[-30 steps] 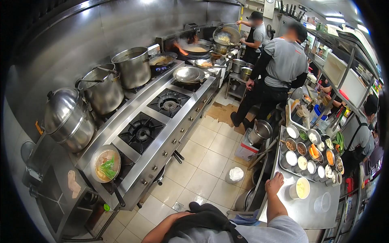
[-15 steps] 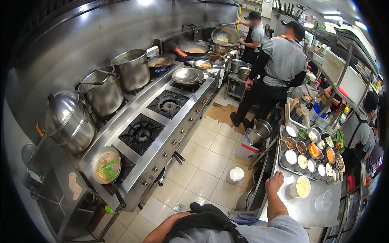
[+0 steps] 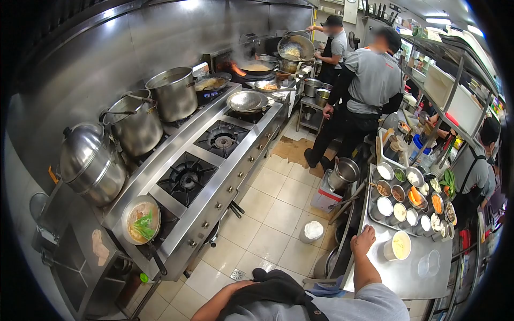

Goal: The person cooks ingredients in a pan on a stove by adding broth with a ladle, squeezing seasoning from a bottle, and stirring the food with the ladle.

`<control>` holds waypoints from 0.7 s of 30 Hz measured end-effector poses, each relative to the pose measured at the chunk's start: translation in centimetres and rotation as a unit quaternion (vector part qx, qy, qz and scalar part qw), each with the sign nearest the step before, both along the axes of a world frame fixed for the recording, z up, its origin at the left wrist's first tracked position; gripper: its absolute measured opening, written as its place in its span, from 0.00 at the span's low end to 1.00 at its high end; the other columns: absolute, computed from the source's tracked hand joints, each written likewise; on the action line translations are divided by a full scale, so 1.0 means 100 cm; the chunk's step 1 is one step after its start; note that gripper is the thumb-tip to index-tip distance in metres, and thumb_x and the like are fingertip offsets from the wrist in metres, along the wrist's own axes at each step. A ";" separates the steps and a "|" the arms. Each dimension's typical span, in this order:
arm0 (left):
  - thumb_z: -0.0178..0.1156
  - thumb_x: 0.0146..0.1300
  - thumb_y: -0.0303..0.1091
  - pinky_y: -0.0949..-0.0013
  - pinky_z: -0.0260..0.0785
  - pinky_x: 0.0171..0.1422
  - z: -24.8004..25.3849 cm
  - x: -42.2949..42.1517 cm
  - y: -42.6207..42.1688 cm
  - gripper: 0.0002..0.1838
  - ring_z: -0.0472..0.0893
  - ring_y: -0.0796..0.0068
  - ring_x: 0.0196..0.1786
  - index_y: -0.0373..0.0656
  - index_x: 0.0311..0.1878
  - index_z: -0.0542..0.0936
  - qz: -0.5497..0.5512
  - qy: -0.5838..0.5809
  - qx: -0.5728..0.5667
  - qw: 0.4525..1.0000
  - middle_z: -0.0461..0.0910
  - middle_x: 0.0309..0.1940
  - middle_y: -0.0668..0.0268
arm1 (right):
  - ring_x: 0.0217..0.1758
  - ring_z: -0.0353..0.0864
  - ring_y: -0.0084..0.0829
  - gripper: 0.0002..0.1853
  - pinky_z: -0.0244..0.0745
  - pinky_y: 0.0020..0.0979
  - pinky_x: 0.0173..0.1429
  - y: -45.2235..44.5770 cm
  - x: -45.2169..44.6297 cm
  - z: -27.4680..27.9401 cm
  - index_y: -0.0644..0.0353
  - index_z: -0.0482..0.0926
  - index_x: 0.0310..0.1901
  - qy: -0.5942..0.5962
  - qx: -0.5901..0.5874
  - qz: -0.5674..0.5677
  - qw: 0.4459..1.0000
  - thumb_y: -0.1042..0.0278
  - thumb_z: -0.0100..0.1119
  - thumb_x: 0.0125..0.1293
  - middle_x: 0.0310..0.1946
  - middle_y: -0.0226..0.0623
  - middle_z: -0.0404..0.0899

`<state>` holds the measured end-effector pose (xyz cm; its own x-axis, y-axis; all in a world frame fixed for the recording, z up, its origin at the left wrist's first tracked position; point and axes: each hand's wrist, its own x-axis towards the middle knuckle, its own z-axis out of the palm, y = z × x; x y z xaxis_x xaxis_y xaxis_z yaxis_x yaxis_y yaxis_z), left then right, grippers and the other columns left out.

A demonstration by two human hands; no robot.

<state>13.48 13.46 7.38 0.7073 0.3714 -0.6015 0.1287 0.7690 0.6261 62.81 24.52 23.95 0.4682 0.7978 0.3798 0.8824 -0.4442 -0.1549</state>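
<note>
Steel table (image 3: pixel 404 281) under right hand (image 3: pixel 363 241), fingers seemingly loosely spread at its edge; left hand out of view, can't tell. Tub (image 3: pixel 398 246) just right of right hand. Light palm, fingers clear of rim: sound bracing.

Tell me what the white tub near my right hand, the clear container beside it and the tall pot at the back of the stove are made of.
White tub: probably plastic, smooth and opaque.
Clear container: likely thin plastic, since the counter shows through; glass isn't ruled out.
Tall pot: metal, likely stainless steel or aluminium, with a dull grey sheen.
</note>
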 end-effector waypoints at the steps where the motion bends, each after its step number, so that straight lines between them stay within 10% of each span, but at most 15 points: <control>1: 0.45 0.71 0.34 0.76 0.58 0.66 -0.001 0.000 0.001 0.18 0.71 0.79 0.59 0.37 0.59 0.73 0.000 0.001 0.002 1.000 0.74 0.58 0.68 | 0.63 0.60 0.43 0.32 0.57 0.40 0.62 0.000 0.000 0.001 0.65 0.64 0.53 0.000 0.002 -0.001 1.000 0.70 0.63 0.44 0.55 0.46 0.64; 21: 0.44 0.72 0.33 0.77 0.57 0.68 0.000 -0.009 -0.009 0.18 0.72 0.78 0.60 0.36 0.60 0.71 0.096 -0.038 -0.073 0.992 0.74 0.58 0.66 | 0.63 0.60 0.44 0.31 0.57 0.41 0.62 0.002 0.003 -0.004 0.65 0.65 0.52 0.004 0.014 0.003 1.000 0.72 0.62 0.42 0.55 0.46 0.64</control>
<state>12.53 12.54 7.43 0.6781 0.4162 -0.6058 -0.0724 0.8580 0.5085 63.13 24.68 23.51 0.4659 0.7900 0.3985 0.8841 -0.4334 -0.1744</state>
